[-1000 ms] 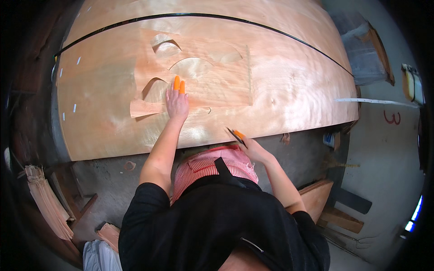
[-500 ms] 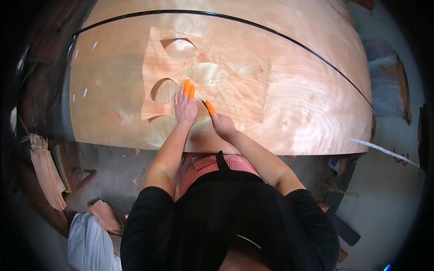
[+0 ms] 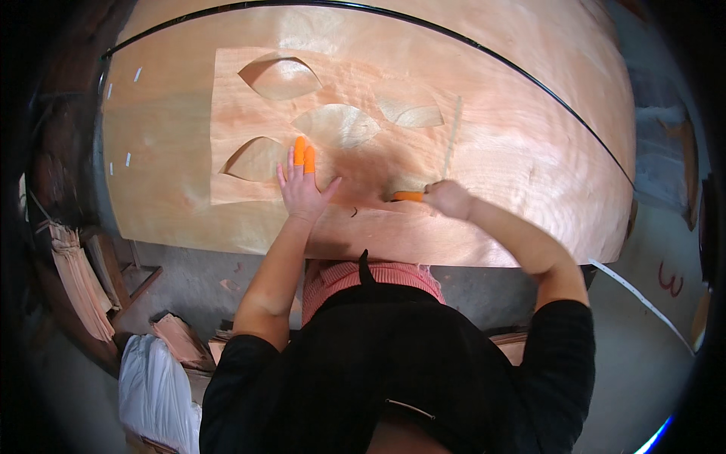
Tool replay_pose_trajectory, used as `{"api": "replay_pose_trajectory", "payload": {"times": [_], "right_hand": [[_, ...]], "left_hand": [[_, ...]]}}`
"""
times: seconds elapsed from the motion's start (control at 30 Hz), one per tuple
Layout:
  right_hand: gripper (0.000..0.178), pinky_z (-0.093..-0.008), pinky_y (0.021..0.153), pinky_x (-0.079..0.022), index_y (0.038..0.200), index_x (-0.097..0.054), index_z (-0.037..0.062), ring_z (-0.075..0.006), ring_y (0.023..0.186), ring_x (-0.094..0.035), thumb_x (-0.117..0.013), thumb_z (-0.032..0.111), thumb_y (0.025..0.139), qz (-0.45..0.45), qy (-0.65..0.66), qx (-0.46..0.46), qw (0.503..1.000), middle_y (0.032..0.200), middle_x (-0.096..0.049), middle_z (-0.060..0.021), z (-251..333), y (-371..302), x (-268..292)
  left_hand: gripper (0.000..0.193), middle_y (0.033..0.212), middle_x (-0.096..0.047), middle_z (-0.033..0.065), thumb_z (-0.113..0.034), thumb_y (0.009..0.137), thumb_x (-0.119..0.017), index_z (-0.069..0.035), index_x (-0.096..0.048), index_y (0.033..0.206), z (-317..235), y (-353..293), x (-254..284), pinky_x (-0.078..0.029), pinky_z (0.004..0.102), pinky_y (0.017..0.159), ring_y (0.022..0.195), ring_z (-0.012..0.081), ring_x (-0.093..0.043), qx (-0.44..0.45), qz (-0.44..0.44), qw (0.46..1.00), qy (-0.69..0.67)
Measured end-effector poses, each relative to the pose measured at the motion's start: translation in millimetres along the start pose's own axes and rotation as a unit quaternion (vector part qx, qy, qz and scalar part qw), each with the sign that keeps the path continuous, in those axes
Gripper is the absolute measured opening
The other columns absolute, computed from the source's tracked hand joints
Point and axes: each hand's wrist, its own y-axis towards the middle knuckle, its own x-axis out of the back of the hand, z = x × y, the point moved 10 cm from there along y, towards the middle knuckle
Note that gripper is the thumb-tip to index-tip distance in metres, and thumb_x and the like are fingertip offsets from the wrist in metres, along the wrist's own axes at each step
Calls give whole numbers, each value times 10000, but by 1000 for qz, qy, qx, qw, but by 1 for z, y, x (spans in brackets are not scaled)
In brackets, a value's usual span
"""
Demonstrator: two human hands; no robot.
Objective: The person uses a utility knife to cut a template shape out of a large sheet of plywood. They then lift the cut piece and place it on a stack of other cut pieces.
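A thin wood veneer sheet (image 3: 348,85) with several leaf-shaped cut-outs lies on a larger, smooth panel (image 3: 166,151). My left hand (image 3: 304,195) lies on the sheet beside the lower-left opening, fingers spread; two fingers wear orange finger cots. Closed at the sheet's near right part, my right hand (image 3: 448,199) grips a small dark knife (image 3: 392,199), its tip pointing left along the veneer. An orange cot covers that hand's index finger. Fingers and shadow hide most of the knife. A small dark curved mark or sliver (image 3: 354,212) shows between the hands, near the sheet's near edge.
A long thin black strip (image 3: 423,24) arches across the panel's far side. Small white tape pieces (image 3: 128,159) dot its left end. Stacked veneer (image 3: 79,284) and a white plastic bag (image 3: 155,393) are at lower left. A white strip (image 3: 635,291) extends past the right corner.
My right hand has moved right with the knife, away from my left hand, and turned so the knife points left. My left hand's fingers have spread. The view has shifted slightly.
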Motion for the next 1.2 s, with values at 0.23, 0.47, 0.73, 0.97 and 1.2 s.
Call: {"api": "replay_pose_trajectory", "payload": {"times": [0.23, 0.47, 0.73, 0.97, 1.2], "right_hand": [[300, -365, 641, -466, 1005, -488, 133, -286, 759, -544, -444, 46, 721, 123, -45, 4, 991, 814, -516, -109, -52, -26, 64], [223, -357, 576, -464, 937, -499, 117, -260, 692, -540, -472, 53, 726, -10, 16, -2, 1000, 750, -507, -88, 7, 72, 103], [165, -382, 542, -461, 880, -504, 126, -269, 654, -546, -457, 75, 730, -54, -118, 109, 986, 734, -498, -100, 32, 144, 104], [125, -405, 529, -440, 868, -498, 87, -307, 615, -535, -484, 121, 749, -75, -54, -101, 991, 726, -503, -131, -27, 63, 84], [210, -410, 544, -455, 930, -466, 8, -322, 647, -553, -477, 144, 769, -145, -5, -295, 944, 829, -511, -188, -7, -7, 3]], "left_hand": [[795, 1340, -266, 86, -513, 663, -577, -65, -319, 1267, 7, -3, 3, -130, 504, 987, 1246, 265, -218, 10, -9, 1000, -18], [819, 1331, -270, 107, -459, 615, -644, -59, -330, 1257, 10, -3, 9, -170, 517, 967, 1224, 275, -248, 1, -38, 997, -61], [808, 1325, -286, 73, -468, 600, -656, -61, -355, 1230, 10, -7, 17, -151, 479, 993, 1244, 229, -227, 13, -34, 997, -61], [770, 1302, -310, 92, -460, 606, -648, -62, -390, 1213, 10, -4, 21, -183, 480, 980, 1229, 240, -250, 23, -22, 996, -80], [757, 1317, -303, 101, -455, 615, -645, -62, -392, 1211, 9, -6, 19, -175, 506, 975, 1220, 270, -269, 1, -67, 994, -85]]}}
